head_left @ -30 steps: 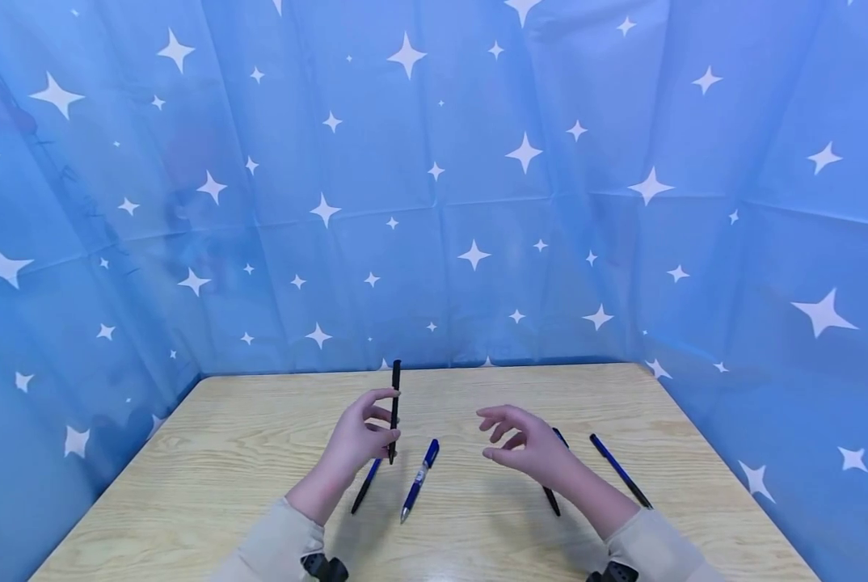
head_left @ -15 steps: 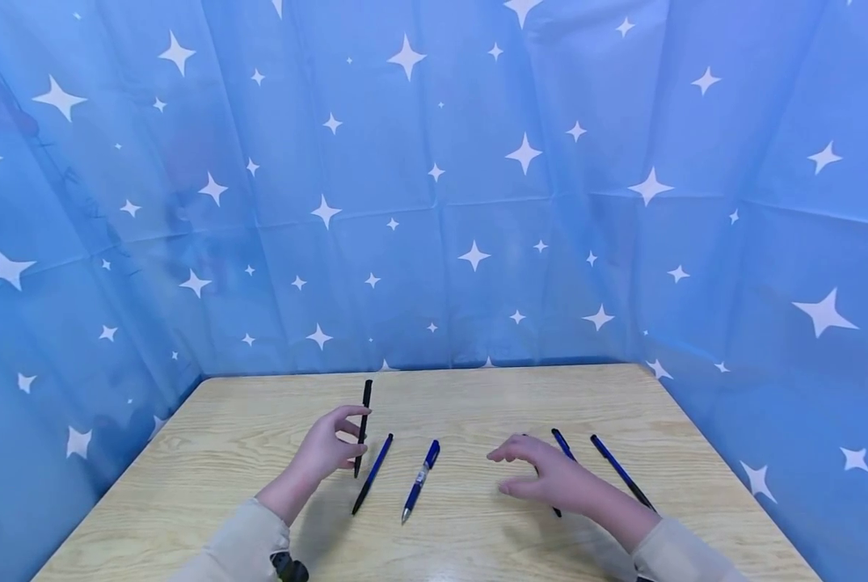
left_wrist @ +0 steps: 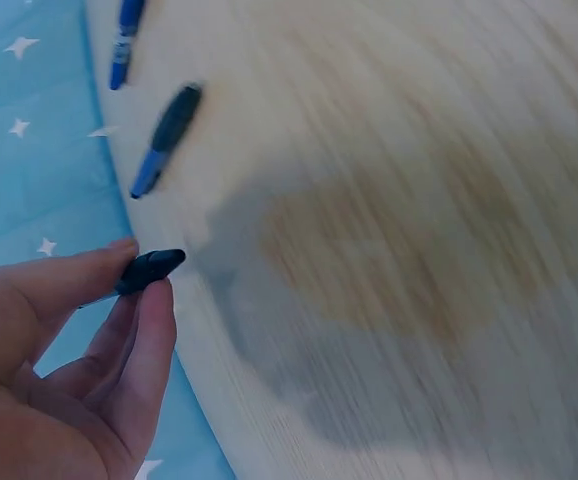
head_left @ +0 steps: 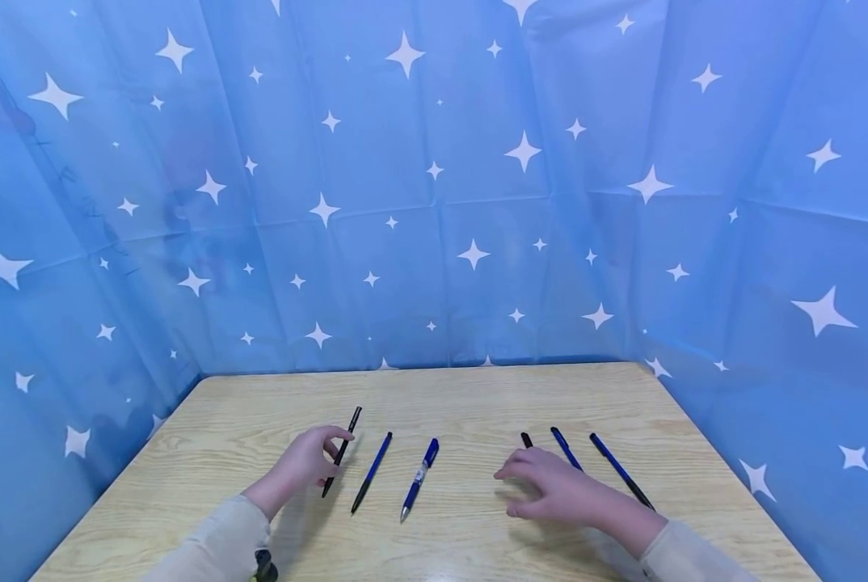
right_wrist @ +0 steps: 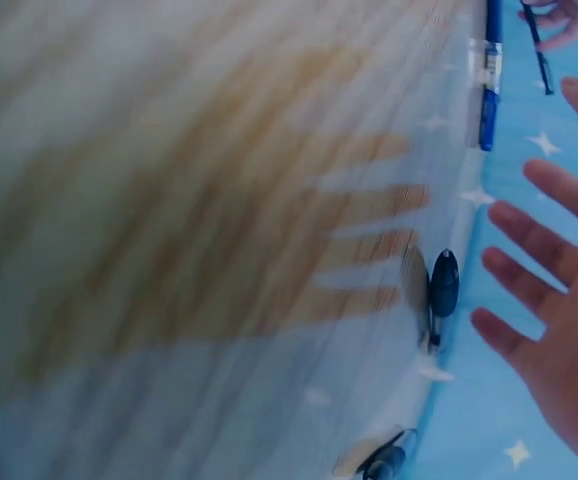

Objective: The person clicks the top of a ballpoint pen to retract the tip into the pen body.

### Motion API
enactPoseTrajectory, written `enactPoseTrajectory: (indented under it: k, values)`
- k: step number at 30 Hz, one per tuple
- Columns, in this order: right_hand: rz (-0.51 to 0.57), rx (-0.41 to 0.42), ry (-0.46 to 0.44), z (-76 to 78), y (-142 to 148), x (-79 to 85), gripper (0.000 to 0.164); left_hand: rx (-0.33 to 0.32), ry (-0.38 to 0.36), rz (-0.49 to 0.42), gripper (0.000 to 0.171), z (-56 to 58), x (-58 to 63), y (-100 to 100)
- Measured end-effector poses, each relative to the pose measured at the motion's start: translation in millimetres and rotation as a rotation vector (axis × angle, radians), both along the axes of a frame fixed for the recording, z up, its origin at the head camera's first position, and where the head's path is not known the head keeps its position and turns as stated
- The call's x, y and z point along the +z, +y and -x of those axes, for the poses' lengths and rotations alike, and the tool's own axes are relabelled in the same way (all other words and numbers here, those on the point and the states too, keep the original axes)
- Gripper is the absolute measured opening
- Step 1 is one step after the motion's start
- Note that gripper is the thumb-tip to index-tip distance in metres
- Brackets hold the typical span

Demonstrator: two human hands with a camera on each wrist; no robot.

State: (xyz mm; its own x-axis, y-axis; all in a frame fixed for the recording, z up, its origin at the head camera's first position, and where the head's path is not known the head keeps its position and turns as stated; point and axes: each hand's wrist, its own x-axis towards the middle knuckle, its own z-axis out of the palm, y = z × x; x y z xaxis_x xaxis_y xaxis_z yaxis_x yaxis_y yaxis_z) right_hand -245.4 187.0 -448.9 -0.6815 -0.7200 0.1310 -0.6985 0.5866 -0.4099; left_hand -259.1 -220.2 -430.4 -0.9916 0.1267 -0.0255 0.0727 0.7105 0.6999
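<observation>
The person's left hand (head_left: 303, 462) pinches a black pen (head_left: 343, 449) between thumb and fingers at the left of the table (head_left: 470, 550); the pen slants, its far end leaning right. Whether its near end touches the wood cannot be told. Just right of it lie a slim blue pen (head_left: 372, 473) with a dark near end, then a silver-tipped blue pen (head_left: 419, 479). The right hand (head_left: 550, 485) — thumb and fingers apart — partly covers a dark-ended pen (head_left: 526, 440) and a black-topped blue pen (head_left: 565, 445); another pen (head_left: 619, 469) lies farther right.
</observation>
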Motion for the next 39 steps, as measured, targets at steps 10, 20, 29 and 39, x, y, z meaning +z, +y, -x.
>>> enactPoseTrajectory:
  k: [10, 20, 29, 39]
  values:
    - [-0.079, -0.013, -0.071, 1.0, 7, 6.6, 0.052, -0.045, -0.021, 0.178, 0.049, 5.0, -3.5, -17]
    - [-0.088, 0.013, -0.066, 1.1, 11, 5.9, 0.051, -0.069, -0.064, 0.226, 0.046, 7.5, -3.8, -30]
    - [-0.122, -0.001, -0.120, -0.7, 14, 9.2, 0.053, -0.075, -0.075, 0.209, 0.045, 6.5, -1.6, -35]
    - [-0.106, -0.001, -0.119, 3.5, 12, 17.1, 0.054, -0.060, -0.060, 0.236, 0.045, 10.4, 14.9, -30]
